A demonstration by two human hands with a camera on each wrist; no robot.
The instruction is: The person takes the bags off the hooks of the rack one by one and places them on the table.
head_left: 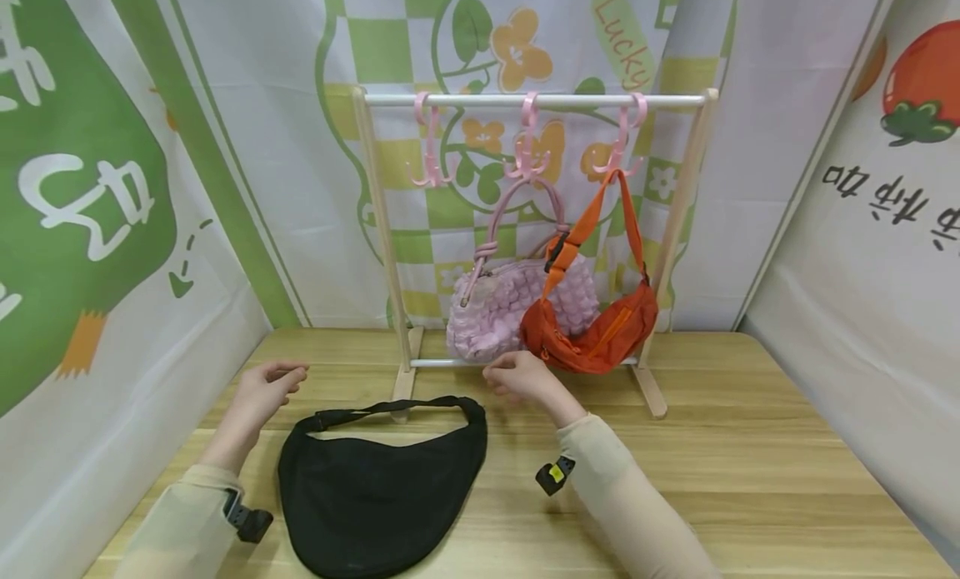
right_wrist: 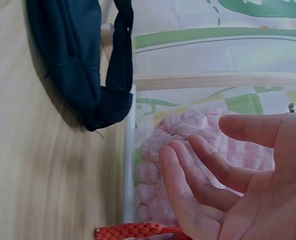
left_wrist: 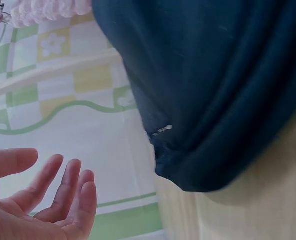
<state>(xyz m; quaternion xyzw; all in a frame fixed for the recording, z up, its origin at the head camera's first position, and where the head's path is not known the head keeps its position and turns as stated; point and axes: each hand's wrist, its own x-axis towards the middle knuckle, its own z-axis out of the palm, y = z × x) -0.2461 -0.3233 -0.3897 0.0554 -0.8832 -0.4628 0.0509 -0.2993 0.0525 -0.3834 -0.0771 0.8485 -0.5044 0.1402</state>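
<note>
A black shoulder bag [head_left: 382, 496] lies on the wooden table, its strap toward the rack. My left hand [head_left: 264, 389] hovers to the left of the strap, fingers loosely bent and holding nothing. In the left wrist view that hand [left_wrist: 47, 200] is apart from the bag [left_wrist: 198, 90]. My right hand [head_left: 525, 379] is just right of the strap, in front of the pink puffy handbag [head_left: 487, 312]. The right wrist view shows its fingers [right_wrist: 188, 170] relaxed and empty, with the black bag [right_wrist: 72, 60] off to one side.
A rack with a metal top bar [head_left: 480, 101] and wooden posts stands behind the bags. Three pink hooks [head_left: 431, 158] hang from it; the middle one carries the pink handbag, the right one an orange waist bag [head_left: 600, 337]. Printed cloth walls [head_left: 240, 146] surround the table [head_left: 750, 462].
</note>
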